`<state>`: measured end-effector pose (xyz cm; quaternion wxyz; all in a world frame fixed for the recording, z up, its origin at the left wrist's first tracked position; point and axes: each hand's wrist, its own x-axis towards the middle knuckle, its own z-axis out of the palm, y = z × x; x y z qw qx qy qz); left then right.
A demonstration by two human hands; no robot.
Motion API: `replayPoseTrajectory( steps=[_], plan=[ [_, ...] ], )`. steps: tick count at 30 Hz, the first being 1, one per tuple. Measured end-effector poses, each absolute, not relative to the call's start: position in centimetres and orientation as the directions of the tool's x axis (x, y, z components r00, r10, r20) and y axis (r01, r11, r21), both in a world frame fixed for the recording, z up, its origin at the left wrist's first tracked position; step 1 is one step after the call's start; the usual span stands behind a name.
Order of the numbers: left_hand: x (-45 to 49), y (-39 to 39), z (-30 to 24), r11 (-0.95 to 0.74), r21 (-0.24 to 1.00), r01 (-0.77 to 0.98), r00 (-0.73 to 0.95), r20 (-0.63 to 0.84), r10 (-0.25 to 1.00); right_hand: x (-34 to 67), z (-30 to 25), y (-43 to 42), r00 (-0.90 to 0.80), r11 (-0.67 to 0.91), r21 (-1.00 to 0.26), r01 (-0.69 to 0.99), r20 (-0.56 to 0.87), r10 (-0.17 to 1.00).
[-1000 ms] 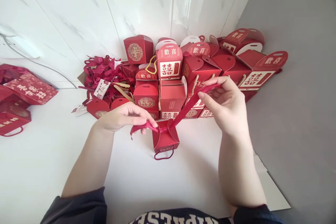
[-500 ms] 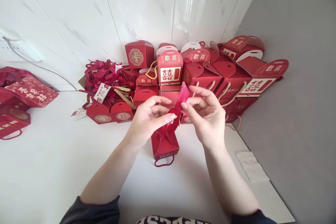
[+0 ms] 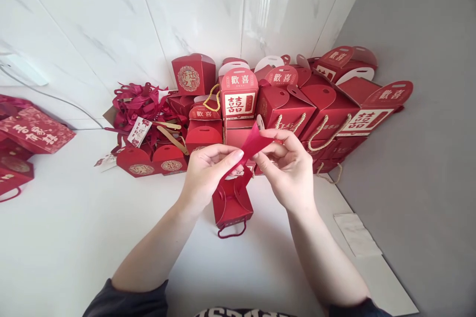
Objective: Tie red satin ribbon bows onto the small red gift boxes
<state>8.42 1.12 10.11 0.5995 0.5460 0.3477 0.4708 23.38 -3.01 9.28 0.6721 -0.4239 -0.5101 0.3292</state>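
Both hands pinch red ribbon (image 3: 256, 142) above small box (image 3: 232, 204) (red).

This looked like a room in a home, used for packing gifts by hand. A white table (image 3: 55, 237) stood against a wall of white tiles (image 3: 186, 15). Many red gift boxes (image 3: 282, 104) were stacked on the table against the wall. Left of the boxes lay a heap of red ribbons (image 3: 139, 101). Right of the table was a plain grey floor (image 3: 427, 183).
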Motion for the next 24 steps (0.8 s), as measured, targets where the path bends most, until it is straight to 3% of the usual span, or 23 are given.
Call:
replayPoseTrajectory(
  steps=[6,9,18,24],
  plan=[
    [8.4,1.0,10.1,-0.09,0.978,-0.186,0.286,0.142,0.948,23.5,9.7,-3.2,0.141,0.403,-0.907,-0.124,0.386,0.912],
    [8.4,1.0,10.1,-0.106,0.981,-0.161,0.294,0.15,0.944,23.6,9.7,-3.0,0.193,0.362,-0.921,-0.142,0.333,0.923],
    [8.2,1.1,9.9,-0.134,0.985,-0.113,0.366,0.166,0.915,24.3,9.7,-2.6,0.207,0.309,-0.951,-0.007,0.301,0.931],
    [8.1,1.0,10.2,-0.198,0.98,0.022,0.346,0.179,0.921,24.7,9.4,-2.6,0.141,0.275,-0.961,0.005,0.273,0.952]
  ],
)
